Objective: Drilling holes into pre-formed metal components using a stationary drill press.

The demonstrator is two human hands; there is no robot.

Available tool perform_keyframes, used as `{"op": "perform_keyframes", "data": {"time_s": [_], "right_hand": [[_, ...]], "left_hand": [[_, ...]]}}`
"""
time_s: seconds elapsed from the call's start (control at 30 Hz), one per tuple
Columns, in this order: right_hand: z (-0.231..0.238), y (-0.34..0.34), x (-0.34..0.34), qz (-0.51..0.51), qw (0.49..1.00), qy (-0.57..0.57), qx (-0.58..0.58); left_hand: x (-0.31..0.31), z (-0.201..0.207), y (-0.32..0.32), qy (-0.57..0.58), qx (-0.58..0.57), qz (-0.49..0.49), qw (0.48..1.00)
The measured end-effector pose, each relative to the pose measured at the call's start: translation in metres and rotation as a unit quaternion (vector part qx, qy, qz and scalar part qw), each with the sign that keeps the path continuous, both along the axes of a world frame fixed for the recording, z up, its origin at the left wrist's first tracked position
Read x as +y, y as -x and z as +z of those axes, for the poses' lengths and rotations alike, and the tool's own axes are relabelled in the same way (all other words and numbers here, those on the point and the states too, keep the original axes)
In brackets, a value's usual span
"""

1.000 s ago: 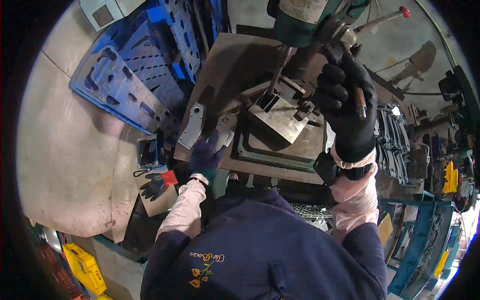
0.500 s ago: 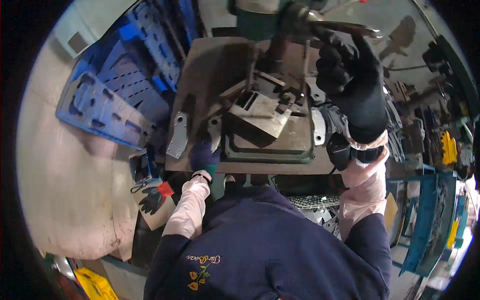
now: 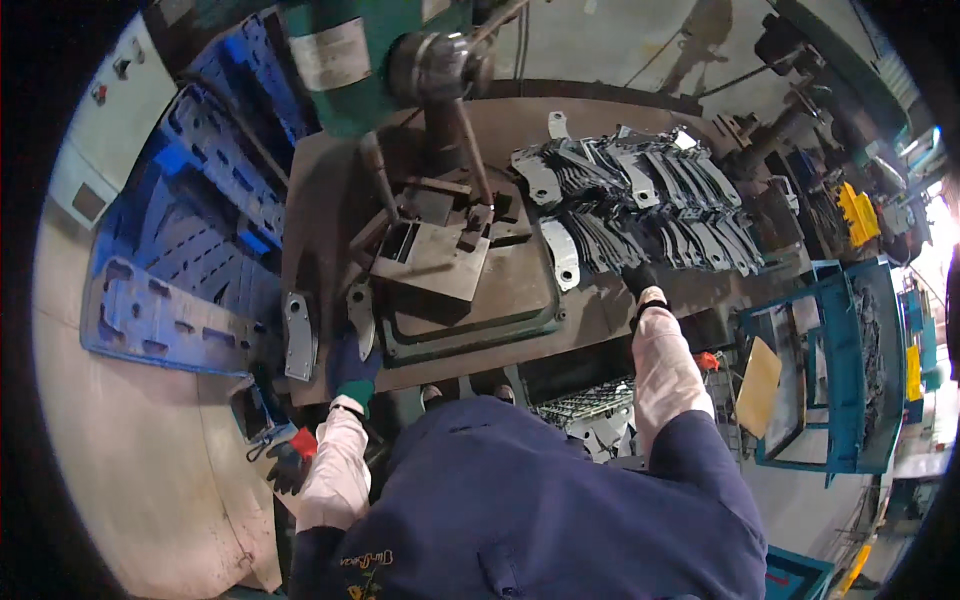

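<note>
My left hand (image 3: 352, 362), in a dark blue glove with a green cuff, is closed round the lower end of a grey metal plate (image 3: 361, 312) with a hole near its top. A similar metal plate (image 3: 299, 336) lies just left of it on the table. My right hand (image 3: 640, 279), in a black glove, reaches the near edge of a large pile of curved metal plates (image 3: 600, 240); its fingers blend into the dark parts. Between my hands stands a green press (image 3: 350, 65), with a block-shaped metal fixture (image 3: 437, 258) on its base (image 3: 515, 325).
Blue slotted metal panels (image 3: 170, 315) lean at the left beside a pale cabinet (image 3: 120, 110). A wire basket (image 3: 590, 400) with metal parts sits below the table's front edge. Teal racks (image 3: 850, 370) stand at the right. A black glove (image 3: 287, 468) lies at the lower left.
My right hand has left the press's handle and come down to the plate pile. The view has swung right, exposing the whole pile. My left hand stays at its plate.
</note>
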State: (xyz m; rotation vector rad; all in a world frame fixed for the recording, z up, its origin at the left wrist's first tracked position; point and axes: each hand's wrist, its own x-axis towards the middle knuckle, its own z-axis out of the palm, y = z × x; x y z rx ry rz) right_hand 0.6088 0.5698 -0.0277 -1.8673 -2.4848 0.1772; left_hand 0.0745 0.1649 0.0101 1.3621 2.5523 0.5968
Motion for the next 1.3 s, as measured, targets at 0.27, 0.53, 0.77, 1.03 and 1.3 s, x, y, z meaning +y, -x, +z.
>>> {"op": "perform_keyframes", "data": {"time_s": [0.27,0.53,0.77,1.03,1.3], "right_hand": [[-0.006,-0.035,-0.007,0.02,0.99,-0.138,0.033],[-0.019,-0.036,0.042,-0.133,0.925,0.203,0.293],[0.001,-0.013,0.007,0.219,0.887,0.024,0.407],[0.21,0.061,-0.1,0.032,0.79,0.348,0.504],[0.272,0.15,-0.142,0.323,0.778,0.421,0.337]], "left_hand": [[-0.019,0.036,-0.023,-0.065,0.102,0.006,0.993],[-0.038,0.048,-0.016,-0.09,0.148,0.038,0.984],[-0.011,0.056,-0.023,-0.15,0.038,-0.004,0.988],[0.017,0.074,-0.042,-0.115,-0.35,-0.062,0.928],[0.066,0.161,-0.088,-0.13,-0.7,-0.272,0.647]]}}
